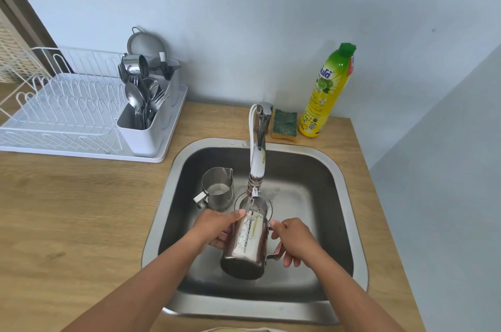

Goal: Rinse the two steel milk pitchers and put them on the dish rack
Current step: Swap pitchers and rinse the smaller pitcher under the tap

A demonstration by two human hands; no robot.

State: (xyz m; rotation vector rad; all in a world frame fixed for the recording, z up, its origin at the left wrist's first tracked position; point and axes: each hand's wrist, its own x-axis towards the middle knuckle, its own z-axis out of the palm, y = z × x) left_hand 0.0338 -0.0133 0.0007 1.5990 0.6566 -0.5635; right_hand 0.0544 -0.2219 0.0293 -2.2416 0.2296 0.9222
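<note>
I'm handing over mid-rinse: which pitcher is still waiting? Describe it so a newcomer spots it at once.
Start at the steel sink set in the wooden counter. In its back left corner, left of the faucet, the waiting pitcher stands upright on the sink floor. Unlike the held pitcher, tilted under the faucet between the left hand and right hand, no hand touches it.

The wooden counter (81,223) bears dish rack (62,114), sponge (284,124) and soap bottle (325,95).

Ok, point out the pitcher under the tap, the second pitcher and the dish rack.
Pitcher under the tap (248,247), head view, on its steel side wall.
Second pitcher (220,201), head view, on its front wall.
Dish rack (67,106), head view, on its white wire grid.
</note>
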